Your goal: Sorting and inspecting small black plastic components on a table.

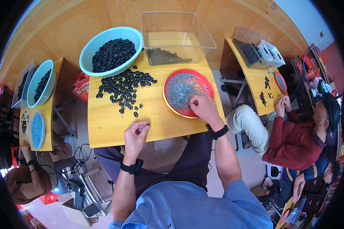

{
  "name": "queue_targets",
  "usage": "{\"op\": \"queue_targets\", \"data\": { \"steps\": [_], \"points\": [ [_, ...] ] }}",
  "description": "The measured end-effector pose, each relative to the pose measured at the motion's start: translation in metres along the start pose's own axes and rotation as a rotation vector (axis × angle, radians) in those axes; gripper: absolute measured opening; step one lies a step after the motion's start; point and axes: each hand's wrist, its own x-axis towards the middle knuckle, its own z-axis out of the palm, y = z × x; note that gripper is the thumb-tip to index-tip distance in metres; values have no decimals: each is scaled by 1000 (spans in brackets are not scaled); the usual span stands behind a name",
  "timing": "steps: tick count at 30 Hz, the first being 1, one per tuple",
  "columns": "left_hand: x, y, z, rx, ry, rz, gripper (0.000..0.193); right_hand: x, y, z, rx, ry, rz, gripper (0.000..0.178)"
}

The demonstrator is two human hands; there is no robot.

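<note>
My left hand (135,138) is above the front of the yellow table (172,133). Its thumb and forefinger pinch a small black piece (148,124), of which only a dark edge shows. At the near right rim of the red round tray (211,91), my right hand (205,109) has its fingers pressed together; whatever is between them is hidden. Many thin grey metal pins or screws (178,91) lie heaped in that tray. Loose black oval plastic parts (122,87) are spread over the table to the left of it.
A light-green basin (86,61) of black ovals (114,55) and a clear plastic bin (176,28) with dark pieces stand at the back. On the right, a person in a dark red top (294,141) sits at another table (252,82); a further person (30,177) is at the left table.
</note>
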Motion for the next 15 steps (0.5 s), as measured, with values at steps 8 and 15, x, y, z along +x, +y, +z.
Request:
{"op": "queue_targets", "data": {
  "steps": [8,15],
  "points": [
    [1,1,0,18,-17,11,13,1,7,3,96,100,40,10],
    [0,-2,0,-11,-4,5,12,3,1,9,8,39,7,9]
  ]
}}
